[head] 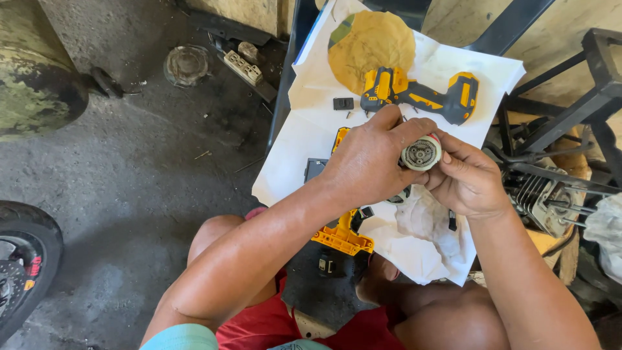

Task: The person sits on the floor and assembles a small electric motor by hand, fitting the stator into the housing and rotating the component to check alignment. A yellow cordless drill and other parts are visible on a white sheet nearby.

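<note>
My left hand (372, 155) and my right hand (466, 178) together hold a small round pale gear housing (421, 153), its toothed gears facing up. Both hands grip it above a white paper sheet (311, 129). On the sheet beyond my hands lies a yellow and black drill shell half (421, 94). Another yellow drill part (342, 236) lies under my left wrist, partly hidden. A small black square piece (343, 103) rests near the shell.
A round yellowish paper disc (369, 39) lies at the sheet's far end. A finned engine part (541, 194) and black metal frame (602, 91) stand right. A tyre (26, 272) sits lower left on the concrete floor (129, 194). My knees are below.
</note>
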